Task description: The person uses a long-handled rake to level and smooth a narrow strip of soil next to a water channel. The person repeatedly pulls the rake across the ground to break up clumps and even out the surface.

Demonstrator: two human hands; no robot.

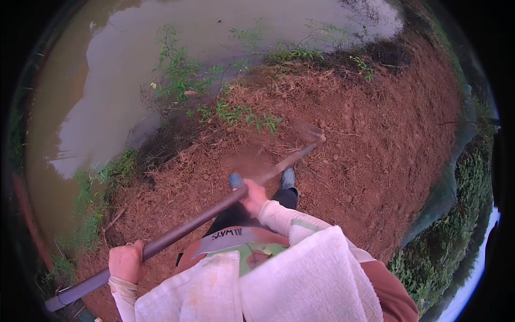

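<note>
A long-handled hoe runs slantwise across the head view, its brown handle (193,221) rising from lower left to upper right. My left hand (126,262) grips the handle near its butt end. Farther along, by my knees, my right hand (254,198) is closed around the same handle. The hoe's head (310,129) is low over or on the reddish soil beyond my feet; blur hides its exact shape and whether it touches. Loose soil and dry plant scraps (281,94) lie around it.
My boots (288,179) stand on the bare slope (362,169). Muddy water (132,60) borders the bank ahead and left, with green weeds (177,72) at its edge. Green netting (436,201) and dense shrubs (442,249) line the right. A pale towel (305,277) hangs over my chest.
</note>
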